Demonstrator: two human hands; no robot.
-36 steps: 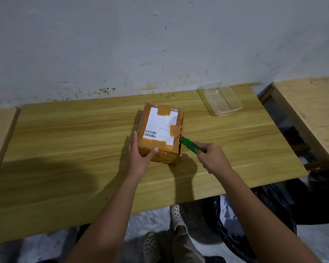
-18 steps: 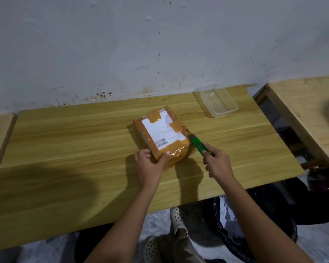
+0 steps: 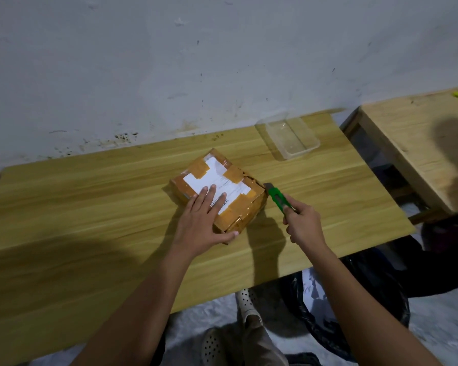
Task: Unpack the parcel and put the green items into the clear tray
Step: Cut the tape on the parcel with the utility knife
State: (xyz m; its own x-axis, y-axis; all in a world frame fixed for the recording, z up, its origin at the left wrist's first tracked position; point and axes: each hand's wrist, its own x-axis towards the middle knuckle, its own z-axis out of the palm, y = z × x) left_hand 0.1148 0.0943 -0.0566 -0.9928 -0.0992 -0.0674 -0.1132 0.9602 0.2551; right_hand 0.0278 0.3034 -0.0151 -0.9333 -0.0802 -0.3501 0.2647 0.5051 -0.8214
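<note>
I judge the task to be at its first stage: the parcel [image 3: 218, 190] is sealed, nothing green has come out of it, and the clear tray [image 3: 291, 137] holds nothing that I can see. Cutting the tape, opening the flaps, sorting the contents and filling the tray are all left to do.

My left hand [image 3: 202, 220] lies flat and spread on the parcel's top, fingers over the white shipping label [image 3: 217, 184], thumb hooked round the near corner, pressing it onto the counter [image 3: 90, 207]. My right hand [image 3: 303, 221] is closed round a green utility knife [image 3: 278, 198], whose tip sits at the parcel's corner at about 3 o'clock; I cannot tell whether the blade has entered the tape.

The parcel is a squat cardboard box at the middle of the counter, turned cornerwise to me, wrapped in glossy brown tape that overlaps the label's edges. The far right corner looks crumpled and slightly torn. The tray stands well apart, at roughly 1 o'clock from the parcel, near the wall.
</note>
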